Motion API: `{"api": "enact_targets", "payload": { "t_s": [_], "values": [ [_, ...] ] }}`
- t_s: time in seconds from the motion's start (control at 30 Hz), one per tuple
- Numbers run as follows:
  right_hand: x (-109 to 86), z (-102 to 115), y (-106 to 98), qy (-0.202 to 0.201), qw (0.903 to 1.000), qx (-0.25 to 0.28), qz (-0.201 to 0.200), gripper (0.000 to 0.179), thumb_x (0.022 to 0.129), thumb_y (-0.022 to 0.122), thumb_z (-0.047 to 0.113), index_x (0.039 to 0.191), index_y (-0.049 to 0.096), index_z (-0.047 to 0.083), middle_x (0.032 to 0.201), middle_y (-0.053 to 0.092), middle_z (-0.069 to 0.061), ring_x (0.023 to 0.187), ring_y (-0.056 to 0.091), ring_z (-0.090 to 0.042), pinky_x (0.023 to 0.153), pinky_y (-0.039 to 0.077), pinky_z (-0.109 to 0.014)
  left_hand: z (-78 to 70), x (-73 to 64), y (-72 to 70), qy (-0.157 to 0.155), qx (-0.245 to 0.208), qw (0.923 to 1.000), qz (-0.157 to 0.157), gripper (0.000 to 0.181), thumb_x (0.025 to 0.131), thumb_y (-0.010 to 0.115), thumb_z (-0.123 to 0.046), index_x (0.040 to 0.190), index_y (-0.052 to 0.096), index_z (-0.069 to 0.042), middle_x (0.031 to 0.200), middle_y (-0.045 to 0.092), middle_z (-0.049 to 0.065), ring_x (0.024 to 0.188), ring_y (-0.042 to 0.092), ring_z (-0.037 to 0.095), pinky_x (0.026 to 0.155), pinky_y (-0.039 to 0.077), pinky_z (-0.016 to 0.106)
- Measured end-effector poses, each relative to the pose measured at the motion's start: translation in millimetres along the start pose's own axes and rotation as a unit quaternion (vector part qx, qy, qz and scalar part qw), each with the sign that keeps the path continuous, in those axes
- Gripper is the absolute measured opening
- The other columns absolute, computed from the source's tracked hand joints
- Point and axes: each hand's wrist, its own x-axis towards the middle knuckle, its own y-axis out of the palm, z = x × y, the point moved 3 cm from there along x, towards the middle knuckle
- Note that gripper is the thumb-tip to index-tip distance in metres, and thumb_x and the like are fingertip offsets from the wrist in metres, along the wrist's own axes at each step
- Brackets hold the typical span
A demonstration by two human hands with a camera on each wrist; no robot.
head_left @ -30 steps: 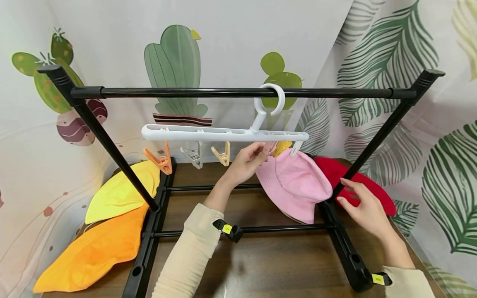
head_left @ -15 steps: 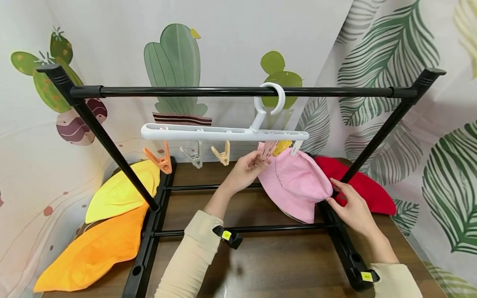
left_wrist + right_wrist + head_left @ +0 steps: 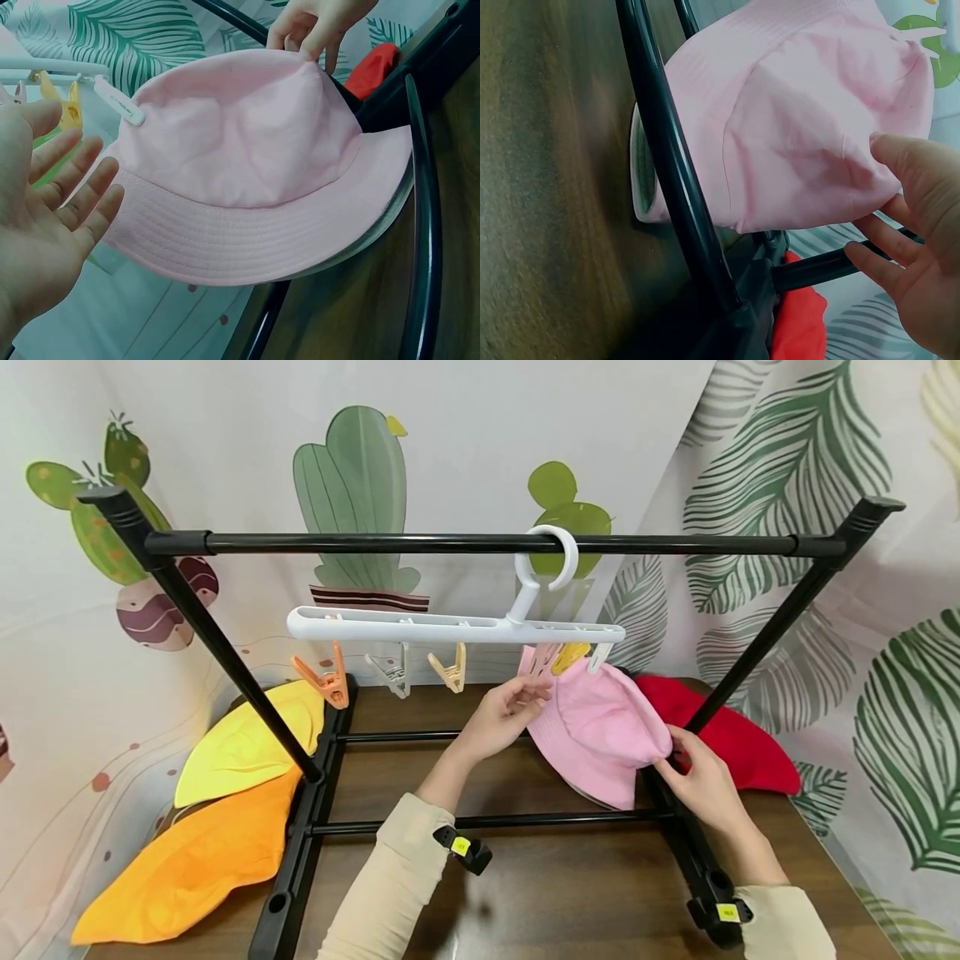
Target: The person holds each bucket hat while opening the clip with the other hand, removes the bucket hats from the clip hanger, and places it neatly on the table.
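A pink bucket hat (image 3: 592, 727) hangs tilted from the right part of a white clip hanger (image 3: 450, 628). Pink, yellow (image 3: 570, 657) and white (image 3: 598, 657) clips are at its upper edge. My left hand (image 3: 498, 718) is at the brim's left side below the pink clip (image 3: 543, 660); in the left wrist view its fingers (image 3: 79, 184) are loosely spread, holding nothing. On the right, my right hand (image 3: 701, 777) pinches the crown's edge, with the thumb (image 3: 900, 154) on the near side and fingertips partly hidden behind the cloth.
The hanger hooks over the top bar (image 3: 375, 543) of a black rack. Orange (image 3: 326, 677), grey (image 3: 393, 670) and beige (image 3: 450, 668) clips hang at left. Yellow (image 3: 251, 739) and orange (image 3: 195, 860) hats lie left of the rack, a red hat (image 3: 727, 743) behind its right side.
My right hand has moved left from beside the rack's right post and now pinches the pink hat. The left hand has come off the pink clip and shifted slightly right and down.
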Motion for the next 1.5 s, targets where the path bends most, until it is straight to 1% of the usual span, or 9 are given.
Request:
{"api": "enact_targets", "payload": {
  "t_s": [0.1, 0.17, 0.4, 0.57, 0.63, 0.8, 0.93, 1.2, 1.5],
  "values": [
    [0.0, 1, 1, 0.004, 0.9999, 0.012, -0.005, 0.041, 0.072, 0.072, -0.001, 0.111, 0.058, 0.000, 0.096, 0.066, -0.015, 0.087, 0.049, 0.014, 0.078, 0.037, 0.000, -2.5, -0.6, 3.0, 0.002, -0.004, 1.0000, 0.001, 0.030, 0.092, 0.050, -0.001, 0.120, 0.051, 0.008, 0.114, 0.058, 0.025, 0.106, 0.056, 0.037, 0.083, 0.047, 0.026],
    [-0.3, 1, 2, 0.010, 0.9998, 0.016, -0.008, 0.039, 0.073, 0.071, -0.002, 0.109, 0.058, 0.000, 0.094, 0.067, -0.015, 0.086, 0.048, 0.016, 0.078, 0.037, 0.000, -3.9, -0.6, 5.5, 0.003, -0.004, 1.0000, 0.002, 0.030, 0.091, 0.050, 0.000, 0.120, 0.051, 0.007, 0.115, 0.058, 0.024, 0.108, 0.056, 0.036, 0.084, 0.047, 0.028],
    [-2.3, 2, 3, 0.021, 0.9996, 0.009, -0.019, 0.034, 0.072, 0.073, 0.000, 0.104, 0.060, 0.001, 0.086, 0.067, -0.014, 0.079, 0.051, 0.013, 0.074, 0.038, 0.000, -9.7, 0.3, 16.2, -0.014, 0.017, 0.9997, 0.009, 0.029, 0.091, 0.051, -0.004, 0.119, 0.054, 0.005, 0.118, 0.060, 0.016, 0.107, 0.058, 0.026, 0.088, 0.047, 0.030],
    [-4.6, 4, 2, 0.024, 0.9995, 0.002, -0.022, 0.031, 0.071, 0.074, 0.000, 0.099, 0.060, 0.003, 0.079, 0.066, -0.009, 0.072, 0.052, 0.009, 0.069, 0.038, 0.000, -12.4, 1.2, 23.0, -0.006, 0.016, 0.9998, 0.006, 0.029, 0.090, 0.053, -0.002, 0.118, 0.054, 0.005, 0.117, 0.060, 0.018, 0.104, 0.059, 0.026, 0.089, 0.047, 0.030],
    [-6.3, 5, 1, 0.028, 0.9994, -0.002, -0.021, 0.030, 0.071, 0.074, 0.000, 0.097, 0.060, 0.005, 0.077, 0.065, -0.007, 0.070, 0.051, 0.009, 0.067, 0.038, -0.001, -10.5, 2.5, 26.5, 0.000, 0.019, 0.9998, 0.003, 0.029, 0.090, 0.053, -0.002, 0.118, 0.055, 0.004, 0.117, 0.060, 0.017, 0.104, 0.059, 0.026, 0.089, 0.047, 0.030],
    [-11.5, 11, -4, 0.031, 0.9993, 0.000, -0.019, 0.028, 0.070, 0.074, -0.001, 0.093, 0.060, 0.007, 0.076, 0.064, -0.004, 0.068, 0.049, 0.010, 0.067, 0.039, -0.001, 5.6, 9.4, 36.8, 0.016, 0.029, 0.9995, 0.004, 0.029, 0.090, 0.053, -0.005, 0.118, 0.055, 0.000, 0.117, 0.060, 0.014, 0.104, 0.059, 0.022, 0.087, 0.046, 0.022],
    [-16.0, 14, -7, 0.024, 0.9995, 0.005, -0.020, 0.027, 0.069, 0.075, -0.002, 0.090, 0.061, 0.007, 0.075, 0.064, -0.003, 0.068, 0.050, 0.010, 0.067, 0.039, -0.001, 10.5, 13.4, 42.5, 0.026, 0.030, 0.9992, 0.007, 0.030, 0.090, 0.054, -0.007, 0.119, 0.055, 0.000, 0.117, 0.060, 0.014, 0.104, 0.059, 0.022, 0.086, 0.046, 0.020],
    [-23.9, 20, -10, 0.006, 0.9998, 0.014, -0.012, 0.025, 0.070, 0.075, -0.003, 0.087, 0.063, 0.011, 0.076, 0.063, 0.002, 0.071, 0.051, 0.011, 0.068, 0.040, -0.002, 4.6, 17.9, 50.1, 0.032, 0.051, 0.9982, 0.001, 0.032, 0.090, 0.055, -0.009, 0.121, 0.055, -0.002, 0.119, 0.060, 0.013, 0.104, 0.058, 0.022, 0.085, 0.046, 0.020],
    [-29.0, 24, -10, -0.048, 0.9984, 0.024, -0.019, 0.027, 0.068, 0.073, -0.005, 0.082, 0.063, 0.015, 0.074, 0.061, 0.006, 0.071, 0.049, 0.008, 0.065, 0.039, -0.009, -4.2, 27.2, 55.0, 0.055, 0.075, 0.9954, -0.022, 0.031, 0.090, 0.055, -0.011, 0.120, 0.055, -0.001, 0.116, 0.061, 0.010, 0.100, 0.059, 0.014, 0.082, 0.045, 0.016]
  ]
}}
